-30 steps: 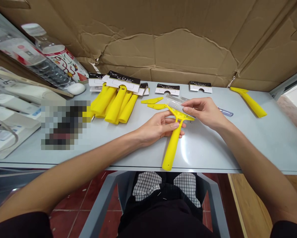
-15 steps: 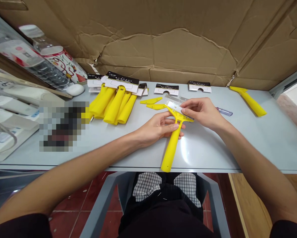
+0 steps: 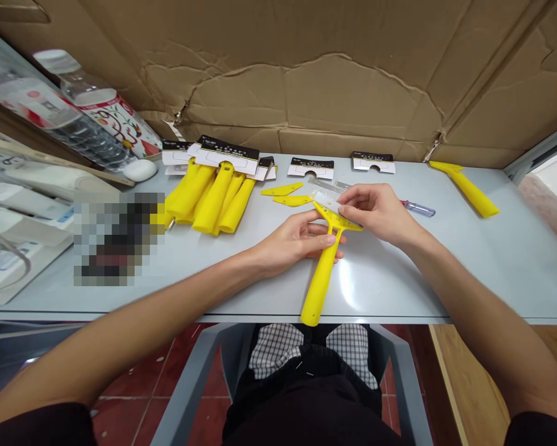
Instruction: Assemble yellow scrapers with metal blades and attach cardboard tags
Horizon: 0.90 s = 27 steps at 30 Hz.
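Note:
My left hand [image 3: 301, 243] is closed round the neck of a yellow scraper handle [image 3: 321, 275], its wide head pointing away from me. My right hand [image 3: 373, 209] pinches a flat metal blade [image 3: 325, 202] against that head; the fingers hide the blade's right part. Just left of the head lie two yellow plastic strips [image 3: 282, 189] with small holes. Behind my right hand, more thin metal blades [image 3: 329, 186] rest on the table. A screwdriver [image 3: 420, 209] with a clear purplish handle pokes out beyond my right fingers.
Several yellow scrapers [image 3: 208, 198] with black-and-white header cards lie in a pile at left. Two loose cards [image 3: 311, 167] are at the back; one yellow handle [image 3: 473, 192] lies at far right. Bottles [image 3: 108, 111] and a white egg-shaped object [image 3: 140, 170] stand at left. Cardboard [image 3: 352, 93] walls the back.
Hardly anything differs. The blade in my right fingers has tilted slightly over the scraper head, and the whole view has shifted by a few pixels.

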{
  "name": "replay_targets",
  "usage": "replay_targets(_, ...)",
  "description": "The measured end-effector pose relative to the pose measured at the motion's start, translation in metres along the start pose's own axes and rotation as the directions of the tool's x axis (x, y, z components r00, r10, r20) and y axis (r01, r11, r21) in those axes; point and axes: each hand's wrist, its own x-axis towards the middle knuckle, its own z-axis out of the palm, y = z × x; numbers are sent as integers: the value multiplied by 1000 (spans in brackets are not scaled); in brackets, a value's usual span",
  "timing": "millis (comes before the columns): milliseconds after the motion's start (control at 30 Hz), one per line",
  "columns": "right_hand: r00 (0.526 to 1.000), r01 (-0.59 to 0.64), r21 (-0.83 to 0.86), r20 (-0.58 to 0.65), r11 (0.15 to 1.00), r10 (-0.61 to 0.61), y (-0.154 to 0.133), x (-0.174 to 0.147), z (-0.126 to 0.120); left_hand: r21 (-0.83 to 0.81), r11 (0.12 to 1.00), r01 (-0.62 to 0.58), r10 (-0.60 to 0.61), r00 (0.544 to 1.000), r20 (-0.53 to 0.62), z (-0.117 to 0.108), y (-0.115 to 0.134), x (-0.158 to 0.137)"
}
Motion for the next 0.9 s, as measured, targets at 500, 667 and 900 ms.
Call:
replay_targets(500,996,-15,3,87,1000,15,0,-1,8,28,999,22,-12,941,-339,1,10,8)
replay_targets(667,996,-12,-2,88,1000,12,1,0,9,50,998,24,-4,929,-370,2,10,8)
replay_targets(900,995,-48,-60,81,997,53,3,0,1,51,999,3,17,921,-389,-1,9,9)
